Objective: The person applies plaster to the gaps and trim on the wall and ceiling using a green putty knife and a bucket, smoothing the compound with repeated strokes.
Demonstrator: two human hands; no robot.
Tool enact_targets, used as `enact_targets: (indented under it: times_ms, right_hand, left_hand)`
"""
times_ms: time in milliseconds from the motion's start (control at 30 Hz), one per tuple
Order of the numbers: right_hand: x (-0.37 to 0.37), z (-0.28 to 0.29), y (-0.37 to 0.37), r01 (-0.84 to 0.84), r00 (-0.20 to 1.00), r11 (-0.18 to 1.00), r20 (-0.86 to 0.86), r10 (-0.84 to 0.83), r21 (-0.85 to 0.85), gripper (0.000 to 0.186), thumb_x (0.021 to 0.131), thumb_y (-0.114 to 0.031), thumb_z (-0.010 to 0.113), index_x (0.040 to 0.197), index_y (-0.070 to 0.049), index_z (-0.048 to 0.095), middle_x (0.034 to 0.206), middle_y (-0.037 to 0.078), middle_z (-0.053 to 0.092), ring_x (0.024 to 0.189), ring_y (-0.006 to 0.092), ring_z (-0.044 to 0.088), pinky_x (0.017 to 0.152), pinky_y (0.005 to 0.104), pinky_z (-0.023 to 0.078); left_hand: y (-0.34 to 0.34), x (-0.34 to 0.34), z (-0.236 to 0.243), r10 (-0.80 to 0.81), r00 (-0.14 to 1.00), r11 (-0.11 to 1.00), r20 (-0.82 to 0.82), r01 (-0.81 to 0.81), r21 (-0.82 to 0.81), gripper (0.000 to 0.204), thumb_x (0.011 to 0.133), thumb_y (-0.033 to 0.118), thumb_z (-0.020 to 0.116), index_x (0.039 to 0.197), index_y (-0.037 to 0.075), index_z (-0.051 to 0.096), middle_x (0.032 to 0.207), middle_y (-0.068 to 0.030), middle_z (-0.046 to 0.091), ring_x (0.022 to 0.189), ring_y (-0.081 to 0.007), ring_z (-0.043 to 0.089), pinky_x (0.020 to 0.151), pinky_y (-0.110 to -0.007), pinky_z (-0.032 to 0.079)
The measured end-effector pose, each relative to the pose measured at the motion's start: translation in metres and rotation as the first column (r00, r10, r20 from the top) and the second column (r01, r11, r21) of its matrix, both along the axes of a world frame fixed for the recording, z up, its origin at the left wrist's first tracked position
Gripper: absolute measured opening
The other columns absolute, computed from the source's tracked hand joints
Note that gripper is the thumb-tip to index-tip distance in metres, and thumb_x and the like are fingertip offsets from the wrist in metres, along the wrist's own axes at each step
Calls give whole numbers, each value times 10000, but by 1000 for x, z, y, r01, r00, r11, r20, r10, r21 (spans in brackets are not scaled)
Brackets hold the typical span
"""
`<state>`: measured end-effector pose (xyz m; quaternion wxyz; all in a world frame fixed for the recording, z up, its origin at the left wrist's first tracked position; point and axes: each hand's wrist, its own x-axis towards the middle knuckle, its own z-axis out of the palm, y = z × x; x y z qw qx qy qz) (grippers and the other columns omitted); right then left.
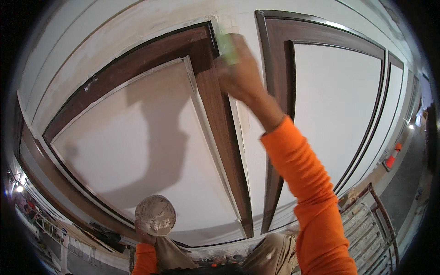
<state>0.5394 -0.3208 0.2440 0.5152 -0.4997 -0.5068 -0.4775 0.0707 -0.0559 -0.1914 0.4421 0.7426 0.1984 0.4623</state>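
Observation:
High up in the head view, my right hand grips a pale green flat scraper, slightly blurred. It is against the white strip of wall between two brown-framed panels, close to the upper right corner of the left frame. Low down, my left hand is wrapped round the side of a round tub. Off-white putty lies inside the tub and coats its walls. Most of the left fingers are hidden behind the tub.
A paint-spattered slatted metal platform stands at the lower right. Beyond it is an orange cone on the floor. A ladder lies or stands far down at the left. My arm's shadow falls across the left white panel.

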Motion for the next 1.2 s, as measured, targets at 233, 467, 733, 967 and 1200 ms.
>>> enact_targets:
  times_ms: [233,467,733,967,1200]
  right_hand:
    - [60,51,-95,226,919,966,356,-168,-127,450,864,-21,625,1304,-108,599,1292,133,627,1179,310,608,1012,402,502]
    - [83,79,-90,492,804,816,518,-293,-303,628,799,-84,723,1382,-230,546,1416,37,541,1285,281,529,1114,408,446]
    - [104,37,-84,420,816,809,562,-137,-412,703,782,-109,751,1424,-219,486,1424,42,530,1298,260,515,1062,383,499]
    - [89,-63,-105,600,753,555,641,-149,-576,829,742,-202,810,1468,-276,416,1442,7,514,1346,245,471,1143,393,418]
    - [88,4,-96,571,734,736,628,-259,-365,838,824,-109,705,1531,-277,287,1555,3,357,1396,243,394,1196,363,337]
  left_hand:
    - [-19,21,37,-275,949,958,156,285,-45,604,961,450,502,1425,78,400,1429,-139,452,1309,-298,455,1079,-477,422]
    - [-35,45,48,-227,891,807,393,398,-436,606,982,506,374,1440,111,417,1428,-112,469,1304,-312,458,1089,-486,400]
    - [-32,54,45,-226,834,706,503,496,-505,596,991,492,370,1449,113,409,1436,-105,467,1307,-307,461,1093,-484,404]
    - [-24,47,32,-170,830,592,531,517,-618,621,992,522,375,1457,112,402,1454,-105,445,1316,-303,450,1104,-489,389]
    - [-24,40,34,-233,867,732,440,454,-507,631,981,525,390,1447,101,410,1449,-114,448,1311,-302,453,1097,-489,386]
